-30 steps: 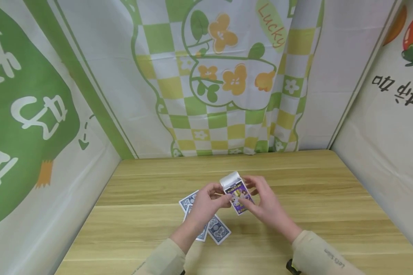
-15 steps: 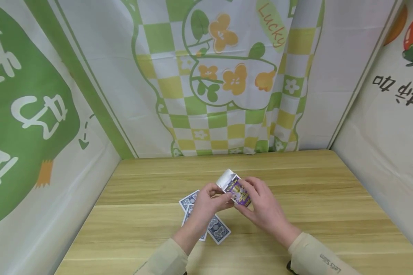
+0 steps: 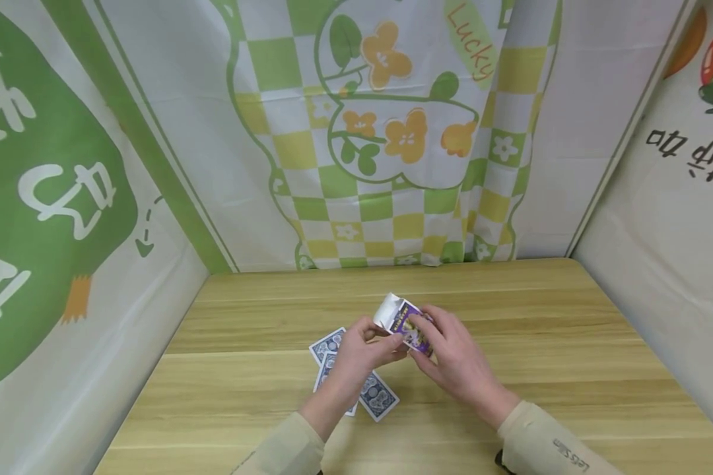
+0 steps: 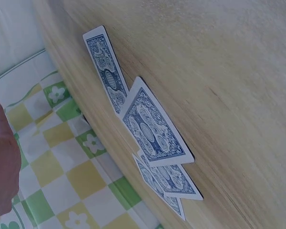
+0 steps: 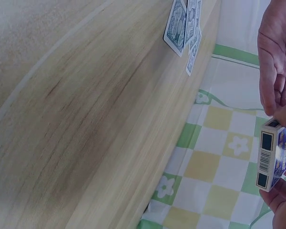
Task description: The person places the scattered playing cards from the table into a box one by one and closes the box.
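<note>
Left of the frame's lower centre, blue-backed cards (image 3: 379, 397) are spread back-up on the wooden table (image 3: 546, 330), partly hidden by the left hand (image 3: 356, 349); they would best be left unbrushed by the wrist. By that hand, a corner of the small box (image 3: 414, 338) is pinched, the thumb pressed on the printed front. The white flap (image 3: 386, 310) stands raised towards the upper left, and should be kept unbent. The box is held tilted above the table, just right of centre. Farther right, its other end is gripped by the right hand (image 3: 462, 359), a finger laid across the front. Light, even pressure seems called for, as thin walls could be creased.
</note>
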### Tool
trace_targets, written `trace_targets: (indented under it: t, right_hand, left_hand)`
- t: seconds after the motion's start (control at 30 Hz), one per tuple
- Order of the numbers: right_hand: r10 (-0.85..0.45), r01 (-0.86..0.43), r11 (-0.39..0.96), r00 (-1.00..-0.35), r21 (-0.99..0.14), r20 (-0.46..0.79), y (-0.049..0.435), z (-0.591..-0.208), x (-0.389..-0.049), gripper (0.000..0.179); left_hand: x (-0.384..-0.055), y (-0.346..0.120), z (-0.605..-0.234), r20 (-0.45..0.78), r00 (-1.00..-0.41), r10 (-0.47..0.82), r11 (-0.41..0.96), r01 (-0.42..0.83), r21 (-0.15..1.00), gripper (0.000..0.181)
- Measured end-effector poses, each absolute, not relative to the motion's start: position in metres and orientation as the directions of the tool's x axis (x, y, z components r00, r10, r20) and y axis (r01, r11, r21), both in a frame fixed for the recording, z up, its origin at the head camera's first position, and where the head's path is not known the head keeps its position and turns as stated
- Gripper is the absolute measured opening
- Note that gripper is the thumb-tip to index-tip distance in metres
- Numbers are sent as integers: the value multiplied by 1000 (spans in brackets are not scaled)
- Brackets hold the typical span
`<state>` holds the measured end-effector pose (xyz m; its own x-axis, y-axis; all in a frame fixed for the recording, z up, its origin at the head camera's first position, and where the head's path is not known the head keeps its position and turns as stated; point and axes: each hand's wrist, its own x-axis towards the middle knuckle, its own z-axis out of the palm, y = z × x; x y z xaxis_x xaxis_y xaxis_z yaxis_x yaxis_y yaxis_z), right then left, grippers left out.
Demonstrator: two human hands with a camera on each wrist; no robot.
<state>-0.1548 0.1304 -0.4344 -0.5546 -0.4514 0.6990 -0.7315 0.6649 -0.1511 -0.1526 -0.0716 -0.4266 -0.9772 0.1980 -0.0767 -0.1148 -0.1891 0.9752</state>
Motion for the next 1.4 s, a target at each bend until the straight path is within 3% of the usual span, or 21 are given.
trace_targets:
  t: [0.13, 0.37, 0.53, 0.77, 1.1, 1.4]
  right_hand:
    - [-458, -735, 656, -567, -171, 685, 135, -434, -155, 64]
    - [-466, -742, 650, -559, -164, 686, 146, -436, -158, 64]
    - [-483, -739, 656, -568, -154, 667, 154, -438, -157, 68]
    - [-506, -747, 651, -558, -133, 658, 162, -439, -157, 69]
    - [-537, -760, 639, -550, -117, 640, 167, -444, -156, 65]
    - [-557, -782, 614, -522, -103, 646, 172, -447, -157, 64]
  left_hand:
    - [-151, -82, -430, -59, -970, 236, -111, -88, 990, 44]
    - [-152, -116, -438, 18, -981, 195, 244, 67, 968, 47]
    - [-150, -140, -441, 55, -974, 218, 469, 154, 870, 45]
    - [-147, -163, -446, -3, -934, 358, 707, 269, 654, 64]
    - [-148, -168, -465, -97, -867, 489, 822, 420, 385, 91]
    - [-150, -165, -468, -116, -860, 496, 842, 444, 306, 91]
